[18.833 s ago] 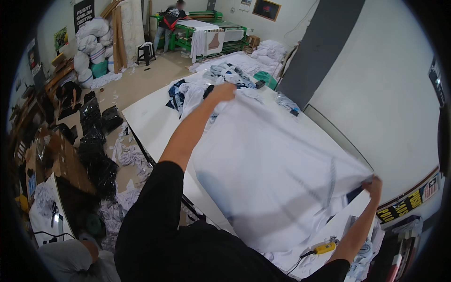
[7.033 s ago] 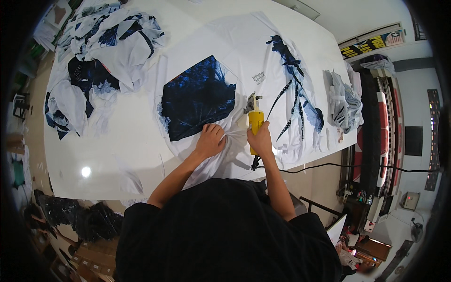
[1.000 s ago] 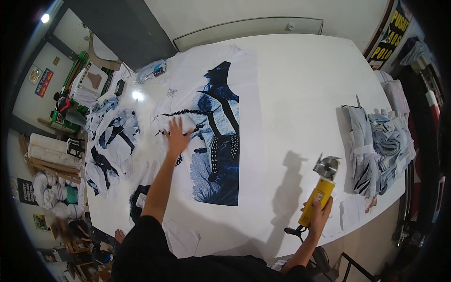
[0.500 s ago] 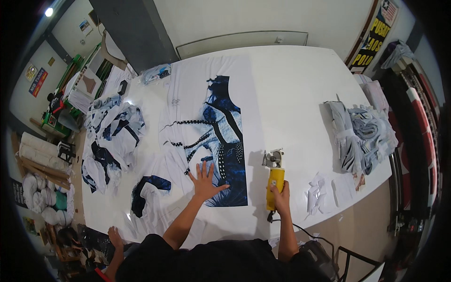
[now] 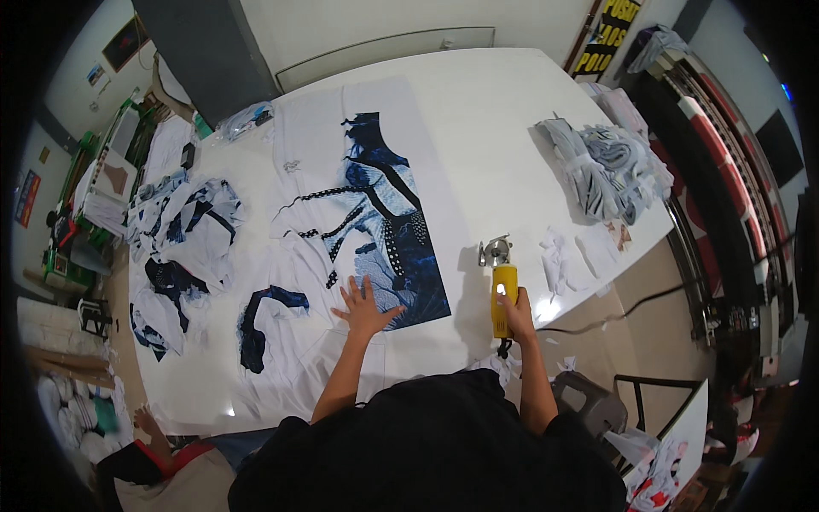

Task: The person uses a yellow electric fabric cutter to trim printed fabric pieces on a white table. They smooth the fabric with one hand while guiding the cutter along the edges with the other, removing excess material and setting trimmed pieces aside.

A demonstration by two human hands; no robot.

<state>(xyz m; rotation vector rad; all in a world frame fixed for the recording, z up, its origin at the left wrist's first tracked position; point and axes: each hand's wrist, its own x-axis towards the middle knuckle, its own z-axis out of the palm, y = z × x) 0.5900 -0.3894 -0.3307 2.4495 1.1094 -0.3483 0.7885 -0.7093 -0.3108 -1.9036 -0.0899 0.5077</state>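
A dark blue, white and black printed fabric panel (image 5: pixel 405 239) lies flat on white cloth in the middle of the table. My left hand (image 5: pixel 367 311) rests open on it near its lower edge, fingers spread. To the right of the panel, my right hand (image 5: pixel 518 316) is wrapped round the yellow body of an electric rotary fabric cutter (image 5: pixel 502 282). The cutter's round metal head (image 5: pixel 496 252) points away from me, apart from the panel's edge. A smaller curved blue piece (image 5: pixel 250 341) lies to the left of my left hand.
Crumpled printed fabric (image 5: pixel 188 247) heaps at the table's left. Grey folded bundles (image 5: pixel 601 166) and white scraps (image 5: pixel 556 264) lie to the right. A cable (image 5: pixel 631 307) trails right of the cutter. Another person's hand (image 5: pixel 152 427) is at the lower left. Fabric rolls (image 5: pixel 717 145) stand beyond the table.
The view has turned and shifted. My left hand has slid toward the panel's near edge. The cutter remains in my right hand, a little nearer me. More of the other person shows at the lower left.
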